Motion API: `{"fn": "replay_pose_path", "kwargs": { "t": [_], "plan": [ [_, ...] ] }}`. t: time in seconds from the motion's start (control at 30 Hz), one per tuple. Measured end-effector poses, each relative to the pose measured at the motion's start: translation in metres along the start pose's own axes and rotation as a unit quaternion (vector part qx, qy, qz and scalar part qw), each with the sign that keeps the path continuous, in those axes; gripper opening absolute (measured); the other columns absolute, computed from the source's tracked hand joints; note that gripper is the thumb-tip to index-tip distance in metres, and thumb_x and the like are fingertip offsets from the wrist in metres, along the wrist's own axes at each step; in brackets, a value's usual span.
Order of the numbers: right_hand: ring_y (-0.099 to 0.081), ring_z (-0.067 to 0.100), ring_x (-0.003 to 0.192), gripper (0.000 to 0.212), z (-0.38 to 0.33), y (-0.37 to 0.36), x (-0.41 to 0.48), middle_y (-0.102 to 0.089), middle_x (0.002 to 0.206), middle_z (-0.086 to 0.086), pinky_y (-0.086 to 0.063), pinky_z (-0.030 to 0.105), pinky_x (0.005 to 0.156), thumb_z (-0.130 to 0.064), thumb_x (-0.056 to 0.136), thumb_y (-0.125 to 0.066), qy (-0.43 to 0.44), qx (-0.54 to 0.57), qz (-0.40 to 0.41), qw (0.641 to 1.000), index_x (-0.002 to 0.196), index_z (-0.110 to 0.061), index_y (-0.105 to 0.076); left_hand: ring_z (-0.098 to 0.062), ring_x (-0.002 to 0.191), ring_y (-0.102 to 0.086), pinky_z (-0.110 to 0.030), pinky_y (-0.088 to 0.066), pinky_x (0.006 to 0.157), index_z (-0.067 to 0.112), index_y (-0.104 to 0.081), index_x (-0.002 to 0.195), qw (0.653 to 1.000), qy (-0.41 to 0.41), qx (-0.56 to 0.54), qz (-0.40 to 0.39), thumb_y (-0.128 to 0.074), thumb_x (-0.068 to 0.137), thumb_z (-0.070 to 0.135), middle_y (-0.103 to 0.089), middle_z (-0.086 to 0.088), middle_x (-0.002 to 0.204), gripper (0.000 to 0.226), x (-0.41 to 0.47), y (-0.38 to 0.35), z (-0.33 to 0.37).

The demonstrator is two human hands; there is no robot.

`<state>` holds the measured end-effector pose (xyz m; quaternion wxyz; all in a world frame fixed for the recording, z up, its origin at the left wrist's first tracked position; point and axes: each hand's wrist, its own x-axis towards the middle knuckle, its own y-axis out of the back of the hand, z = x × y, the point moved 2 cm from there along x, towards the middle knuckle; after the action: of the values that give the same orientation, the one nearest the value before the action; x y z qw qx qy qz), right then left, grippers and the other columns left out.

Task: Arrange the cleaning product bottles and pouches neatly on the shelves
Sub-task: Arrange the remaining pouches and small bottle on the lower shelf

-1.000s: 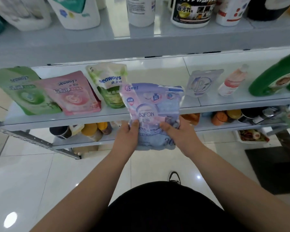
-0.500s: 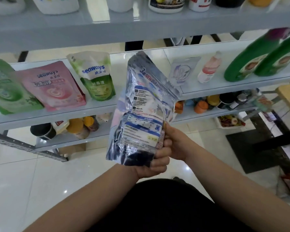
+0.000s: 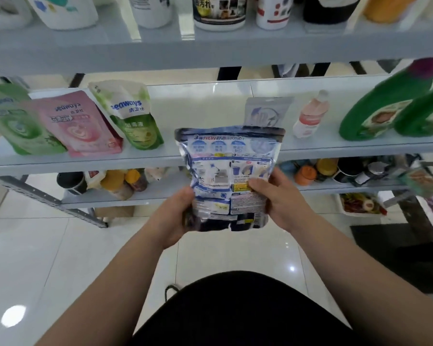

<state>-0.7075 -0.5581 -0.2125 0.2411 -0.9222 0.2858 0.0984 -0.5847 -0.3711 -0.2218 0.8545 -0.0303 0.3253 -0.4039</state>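
The pouch (image 3: 229,176) has flipped, back panel now facing me, just before the middle shelf (image 3: 205,113); my left hand (image 3: 171,216) and right hand (image 3: 276,198) each grip its lower sides. Shelving looks next.

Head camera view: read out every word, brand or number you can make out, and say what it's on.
"seaways": pink pouch.
"seaways", "水卫士", "消毒液": green and white pouch.
"3", "NEW": top of the held pouch.
"汚れ": black-labelled tub on the top shelf.
The held pouch's small print and all other labels are too blurred to read.
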Motion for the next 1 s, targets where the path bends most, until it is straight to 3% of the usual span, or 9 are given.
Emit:
{"fn": "replay_pose_path", "kwargs": {
  "t": [0.13,0.27,0.33,0.47,0.57,0.63,0.73,0.87,1.0],
  "plan": [
    [-0.075,0.023,0.093,0.021,-0.014,0.016,0.0,-0.078,0.104,0.003,-0.063,0.04,0.08,-0.008,0.094,-0.064,-0.025,-0.005,-0.016,1.0,0.113,-0.018,-0.064,-0.016,0.076,-0.074,-0.034,-0.056,0.056,0.033,-0.059,0.117,0.99,-0.042,0.118,0.065,-0.076,0.089,0.031,-0.077,0.004,0.098,0.033,-0.006,-0.031,-0.005],
    [-0.076,0.025,0.089,0.039,-0.017,0.029,-0.001,-0.077,0.11,0.008,-0.064,0.04,0.068,-0.023,0.088,-0.069,-0.147,-0.043,-0.097,0.983,0.125,-0.013,-0.061,-0.014,0.056,-0.065,-0.025,-0.047,0.037,0.014,-0.064,0.114,0.989,0.027,0.052,0.138,-0.051,0.104,0.033,-0.075,-0.003,0.082,0.025,-0.009,-0.052,-0.005],
    [-0.075,0.025,0.077,0.036,-0.01,0.037,-0.005,-0.078,0.103,0.01,-0.061,0.037,0.056,-0.028,0.093,-0.068,-0.21,-0.078,-0.109,0.968,0.124,-0.011,-0.061,-0.015,0.053,-0.066,-0.023,-0.046,0.035,0.009,-0.066,0.11,0.986,0.069,0.053,0.146,-0.048,0.105,0.033,-0.074,-0.005,0.078,0.03,-0.012,-0.061,-0.007],
    [-0.075,0.025,0.077,0.04,0.004,0.051,-0.008,-0.077,0.104,0.012,-0.061,0.037,0.058,-0.028,0.091,-0.07,-0.249,-0.053,-0.106,0.961,0.126,-0.01,-0.059,-0.015,0.051,-0.066,-0.023,-0.047,0.037,0.01,-0.065,0.106,0.982,0.09,0.048,0.159,-0.049,0.105,0.037,-0.074,-0.006,0.074,0.031,-0.018,-0.069,-0.014],
    [-0.075,0.028,0.086,0.04,0.009,0.053,-0.007,-0.076,0.111,0.013,-0.062,0.04,0.065,-0.022,0.089,-0.072,-0.225,-0.043,-0.11,0.967,0.126,-0.011,-0.06,-0.016,0.058,-0.07,-0.026,-0.054,0.043,0.01,-0.064,0.11,0.984,0.097,0.037,0.147,-0.049,0.105,0.037,-0.076,-0.005,0.077,0.031,-0.02,-0.07,-0.018],
    [-0.075,0.024,0.097,0.049,0.01,0.052,-0.006,-0.076,0.114,0.007,-0.062,0.04,0.081,-0.015,0.086,-0.074,-0.179,-0.037,-0.098,0.978,0.132,-0.013,-0.058,-0.016,0.066,-0.074,-0.034,-0.06,0.051,0.011,-0.062,0.114,0.987,0.084,0.021,0.136,-0.051,0.105,0.032,-0.077,-0.001,0.081,0.025,-0.022,-0.069,-0.016],
    [-0.07,0.019,0.111,0.054,0.008,0.052,-0.004,-0.076,0.117,-0.004,-0.053,0.039,0.099,-0.018,0.081,-0.077,-0.106,-0.093,-0.088,0.986,0.131,-0.025,-0.056,-0.024,0.093,-0.075,-0.05,-0.063,0.074,0.017,-0.061,0.123,0.991,0.034,0.005,0.127,-0.052,0.104,0.019,-0.078,-0.002,0.103,0.02,-0.02,-0.061,-0.011],
    [-0.069,0.003,0.085,0.045,-0.002,0.039,-0.002,-0.076,0.11,-0.012,-0.048,0.019,0.055,-0.018,0.089,-0.076,-0.045,-0.191,-0.088,0.977,0.121,-0.04,-0.053,-0.023,0.098,-0.064,-0.037,-0.05,0.082,0.029,-0.067,0.113,0.985,-0.013,0.012,0.171,-0.052,0.103,0.025,-0.076,-0.003,0.111,0.018,-0.01,-0.053,-0.008],
    [-0.067,-0.01,0.078,0.044,-0.001,0.017,-0.001,-0.073,0.111,-0.013,-0.045,0.007,0.055,-0.013,0.093,-0.072,-0.025,-0.199,-0.103,0.974,0.121,-0.037,-0.051,-0.019,0.082,-0.076,-0.036,-0.06,0.063,0.026,-0.069,0.109,0.968,-0.008,0.042,0.247,-0.046,0.102,0.051,-0.079,-0.001,0.095,0.034,0.007,-0.044,-0.004]
  ]
}}
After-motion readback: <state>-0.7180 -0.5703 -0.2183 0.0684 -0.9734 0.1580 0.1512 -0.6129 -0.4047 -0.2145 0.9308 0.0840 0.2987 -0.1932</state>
